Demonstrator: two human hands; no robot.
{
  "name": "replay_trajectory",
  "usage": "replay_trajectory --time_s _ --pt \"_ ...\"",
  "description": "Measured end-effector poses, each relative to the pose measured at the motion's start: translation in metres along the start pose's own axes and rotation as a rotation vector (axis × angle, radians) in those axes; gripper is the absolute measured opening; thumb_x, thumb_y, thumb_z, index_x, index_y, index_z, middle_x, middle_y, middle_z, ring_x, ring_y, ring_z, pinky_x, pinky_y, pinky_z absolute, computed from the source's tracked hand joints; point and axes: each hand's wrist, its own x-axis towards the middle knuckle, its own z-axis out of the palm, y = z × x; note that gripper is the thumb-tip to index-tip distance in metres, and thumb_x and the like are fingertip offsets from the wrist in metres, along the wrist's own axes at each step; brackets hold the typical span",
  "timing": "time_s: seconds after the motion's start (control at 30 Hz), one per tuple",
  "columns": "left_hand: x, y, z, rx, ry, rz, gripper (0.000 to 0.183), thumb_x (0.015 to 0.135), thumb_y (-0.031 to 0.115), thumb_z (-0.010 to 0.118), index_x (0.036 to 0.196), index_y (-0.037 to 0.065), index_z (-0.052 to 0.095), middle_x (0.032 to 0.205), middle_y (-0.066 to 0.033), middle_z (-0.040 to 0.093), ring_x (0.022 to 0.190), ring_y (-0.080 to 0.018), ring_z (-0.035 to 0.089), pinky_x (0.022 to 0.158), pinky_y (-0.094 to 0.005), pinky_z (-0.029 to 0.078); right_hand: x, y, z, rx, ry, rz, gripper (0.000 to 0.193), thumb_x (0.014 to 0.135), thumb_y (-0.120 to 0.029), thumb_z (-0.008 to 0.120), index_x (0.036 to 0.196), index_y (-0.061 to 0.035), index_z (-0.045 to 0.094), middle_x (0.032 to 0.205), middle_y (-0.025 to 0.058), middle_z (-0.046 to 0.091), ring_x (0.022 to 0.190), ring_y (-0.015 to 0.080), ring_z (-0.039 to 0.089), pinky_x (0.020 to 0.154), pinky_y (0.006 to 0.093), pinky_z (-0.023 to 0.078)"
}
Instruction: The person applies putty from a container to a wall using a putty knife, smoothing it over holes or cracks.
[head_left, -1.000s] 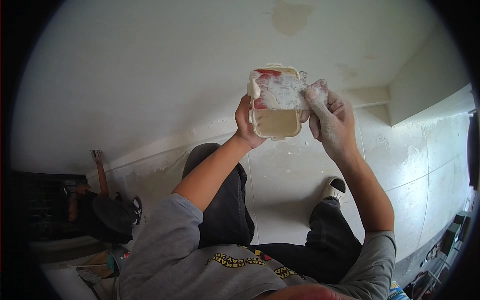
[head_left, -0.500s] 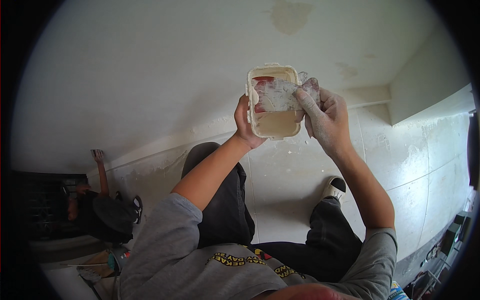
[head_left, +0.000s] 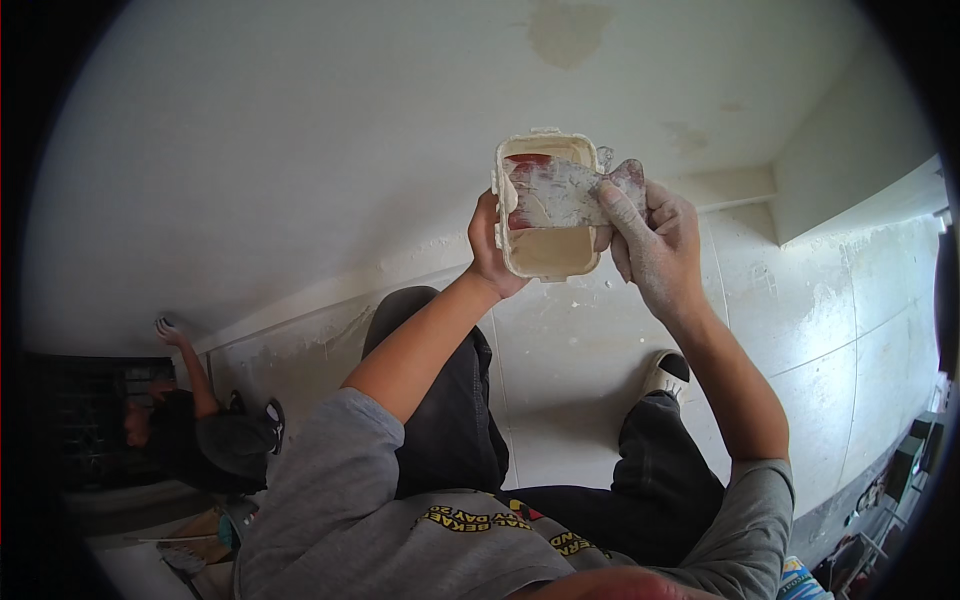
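Observation:
My left hand (head_left: 487,245) grips a cream plastic tub (head_left: 551,262) from its left side, its rim crusted with white putty. Pale residue coats the inside, and a lump of putty (head_left: 507,192) sits by the left wall. In my right hand (head_left: 660,240), thumb on top, is a red putty spreader (head_left: 560,195) smeared with white. Its blade lies across the tub's opening and reaches the left side. White dust covers the right thumb and fingers.
Ahead rises a pale wall (head_left: 300,150) with a beige patch (head_left: 567,32). At the far left a co-worker (head_left: 205,425) crouches, one hand against the wall. A metal ladder-like frame (head_left: 885,530) and other gear stand at the lower right on the dusty tiled floor (head_left: 790,310).
The right hand and spreader have shifted very slightly right and down; the tub stays nearly still. The co-worker's raised hand has moved left and down along the wall.

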Motion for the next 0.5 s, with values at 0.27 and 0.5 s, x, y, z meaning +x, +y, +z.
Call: replay_trajectory --time_s 0.27,0.5 --pt "0.002 -0.002 -0.007 -0.021 0.079 0.063 0.065 0.09 0.062 0.043 0.132 0.014 0.055 0.125 -0.0065 0.06 0.116 -0.024 0.059 0.095 -0.044 0.051 0.001 0.004 -0.013 -0.002 0.044 0.007 0.029 0.1 -0.024 0.061 0.084 0.0004 0.063 0.061 0.005 0.061 0.04 0.0048 0.045 0.037 0.0222 0.032" --pt "0.0 0.002 -0.013 -0.009 0.027 0.078 0.063 0.092 0.061 0.04 0.133 0.014 0.054 0.125 -0.0071 0.059 0.117 -0.0247 0.058 0.097 -0.0451 0.05 0.002 0.003 0.002 -0.326 0.09 -0.111 0.032 0.099 -0.023 0.061 0.082 0.0041 0.064 0.057 0.005 0.06 0.044 0.0077 0.051 0.042 0.0254 0.039"
